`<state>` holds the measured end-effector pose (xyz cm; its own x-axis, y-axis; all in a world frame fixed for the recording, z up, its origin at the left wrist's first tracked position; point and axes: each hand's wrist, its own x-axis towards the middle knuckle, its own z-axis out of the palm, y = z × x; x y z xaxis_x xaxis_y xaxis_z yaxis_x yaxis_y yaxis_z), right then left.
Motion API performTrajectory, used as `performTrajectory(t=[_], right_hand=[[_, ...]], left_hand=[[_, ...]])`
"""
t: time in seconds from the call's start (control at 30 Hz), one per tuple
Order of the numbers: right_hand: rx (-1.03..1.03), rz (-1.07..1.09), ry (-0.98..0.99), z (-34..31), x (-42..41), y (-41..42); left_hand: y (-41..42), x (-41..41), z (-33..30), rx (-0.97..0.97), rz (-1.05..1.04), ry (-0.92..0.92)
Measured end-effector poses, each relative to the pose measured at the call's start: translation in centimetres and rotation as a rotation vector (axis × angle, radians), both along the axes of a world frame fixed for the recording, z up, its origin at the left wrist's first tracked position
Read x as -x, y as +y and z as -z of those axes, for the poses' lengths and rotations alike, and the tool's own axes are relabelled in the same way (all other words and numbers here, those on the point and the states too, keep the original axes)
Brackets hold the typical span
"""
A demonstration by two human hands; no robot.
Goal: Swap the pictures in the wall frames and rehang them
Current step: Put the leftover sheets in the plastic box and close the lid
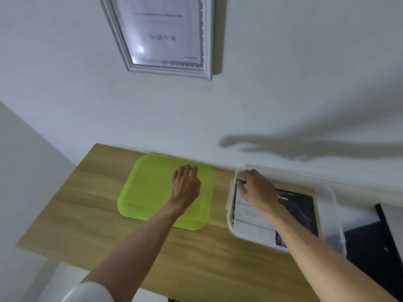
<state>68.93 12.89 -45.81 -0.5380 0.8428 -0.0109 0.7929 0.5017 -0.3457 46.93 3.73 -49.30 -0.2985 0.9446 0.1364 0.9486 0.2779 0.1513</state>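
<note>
Fetching a replacement picture: right hand (pixel 258 192) fingers (pixel 241 185) pinch printed sheets (pixel 250 219) inside the clear plastic box (pixel 331 214); left hand (pixel 185 186) fingers rest relaxed on the green lid (pixel 148 188). Next, lift one sheet free.

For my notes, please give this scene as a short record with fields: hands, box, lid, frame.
left hand: rests flat on the lid
right hand: inside the box, fingers curled on a print's corner
box: clear, open, holds prints
lid: green, flat on the table
frame: hangs on the wall, paper inside
</note>
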Motion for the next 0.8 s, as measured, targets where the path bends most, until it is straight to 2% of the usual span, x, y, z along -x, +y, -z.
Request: performTrajectory(t=[0.17,0.3,0.4,0.47,0.67,0.8], right_hand=[[0.159,-0.063,-0.018,1.9,7.8,-3.7],[0.418,0.180,-0.166,4.5,11.3,-6.0],[0.576,0.363,-0.129,5.9,12.3,-6.8],[0.663,0.422,-0.037,6.6,12.6,-7.3],[0.749,0.624,0.199,7.3,13.3,-8.3],[0.804,0.627,0.172,6.7,13.2,-8.2]], left_hand=[[-3.9,8.9,0.7,0.207,-0.233,-0.105],[-6.7,14.3,2.2,0.349,-0.396,-0.247],[-7.9,17.6,3.8,0.429,-0.492,-0.420],[-8.4,19.0,4.5,0.422,-0.543,-0.514],[-9.0,21.3,5.7,0.296,-0.649,-0.707],[-9.7,22.9,5.6,0.258,-0.735,-0.878]])
